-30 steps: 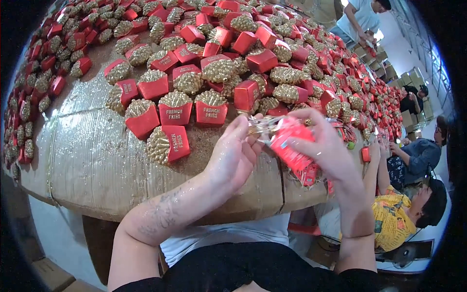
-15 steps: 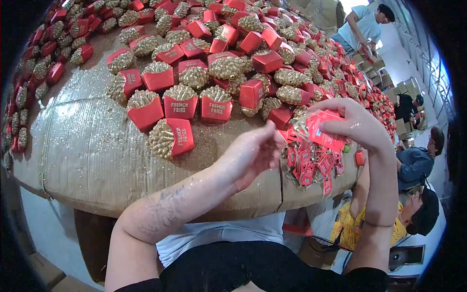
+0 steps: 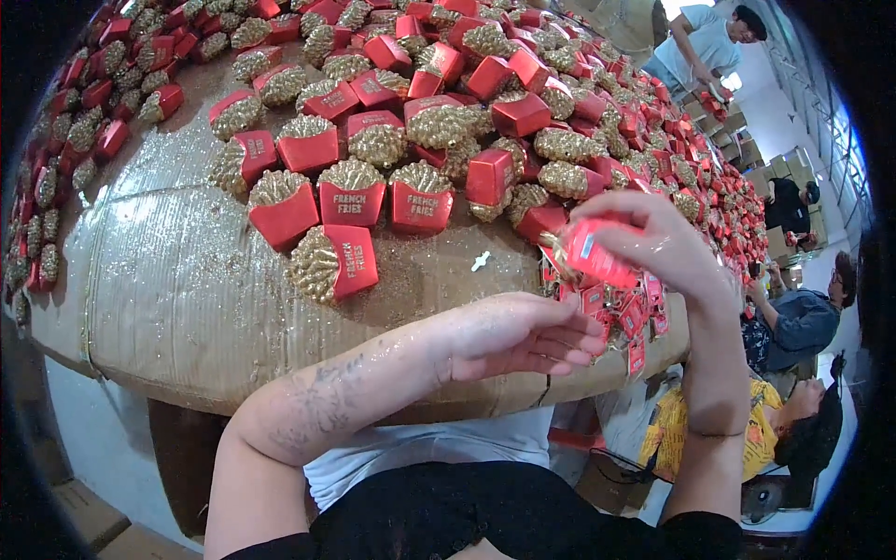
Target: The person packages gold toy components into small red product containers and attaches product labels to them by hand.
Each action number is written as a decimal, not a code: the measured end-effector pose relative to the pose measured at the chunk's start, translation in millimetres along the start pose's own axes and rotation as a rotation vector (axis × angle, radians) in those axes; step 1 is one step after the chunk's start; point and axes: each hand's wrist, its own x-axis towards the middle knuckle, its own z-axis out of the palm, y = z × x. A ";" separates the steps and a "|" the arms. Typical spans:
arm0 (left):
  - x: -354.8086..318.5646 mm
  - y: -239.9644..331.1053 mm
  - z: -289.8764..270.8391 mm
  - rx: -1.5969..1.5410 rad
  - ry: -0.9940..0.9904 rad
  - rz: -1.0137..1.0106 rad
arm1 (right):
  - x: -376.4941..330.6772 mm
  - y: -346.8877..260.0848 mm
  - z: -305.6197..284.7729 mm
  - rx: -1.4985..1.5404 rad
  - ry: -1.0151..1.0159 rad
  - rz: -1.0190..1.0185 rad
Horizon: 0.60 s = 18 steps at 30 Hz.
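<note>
My right hand [image 3: 665, 245] is raised over the table's near right edge and grips a red ornament with a gold glitter top [image 3: 590, 252], shaped like a box of fries. A bunch of small red tags [image 3: 631, 315] hangs just below that hand. My left hand [image 3: 523, 332] hovers lower and to the left, fingers stretched toward the tags and holding nothing. It is dusted with gold glitter. Several matching red and gold ornaments [image 3: 347, 198] lie in rows on the table beyond both hands.
The table [image 3: 187, 308] is wrapped in cardboard sprinkled with glitter, and a small white plastic piece [image 3: 481, 261] lies on it. One person in a light blue shirt [image 3: 707, 39] stands at the far end. Others sit low on the right [image 3: 801, 319], one in yellow [image 3: 686, 431].
My left hand has let go of the ornament and dropped lower. My right hand has lifted the ornament up and right, with the tags now hanging under it.
</note>
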 end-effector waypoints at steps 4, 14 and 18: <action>-0.6 -0.7 1.2 0.024 0.015 -0.007 | -1.4 4.7 3.9 -0.301 -0.085 0.033; 3.8 -6.2 -4.9 -0.093 0.033 0.132 | -9.3 1.2 11.3 -0.078 0.038 0.098; 6.3 -4.0 -1.9 -0.118 0.033 0.159 | -14.3 2.1 17.5 -0.015 0.118 0.046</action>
